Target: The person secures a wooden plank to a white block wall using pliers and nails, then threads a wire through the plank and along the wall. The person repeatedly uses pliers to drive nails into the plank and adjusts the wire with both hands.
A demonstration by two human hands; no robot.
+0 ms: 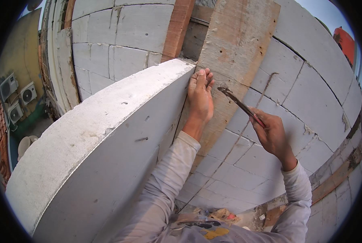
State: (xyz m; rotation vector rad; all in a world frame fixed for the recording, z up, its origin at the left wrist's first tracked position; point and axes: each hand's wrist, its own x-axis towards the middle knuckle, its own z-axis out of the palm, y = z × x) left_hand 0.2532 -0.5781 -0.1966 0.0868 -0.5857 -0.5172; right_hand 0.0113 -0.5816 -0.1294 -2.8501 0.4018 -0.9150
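Our right hand (271,133) grips the red-handled tool (242,105); our left hand (201,96) curls beside the plank (233,48), any hold unclear — we'd best keep it clear of the tool's path.

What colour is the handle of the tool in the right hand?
Red, where the handle shows; best seen in the head view.
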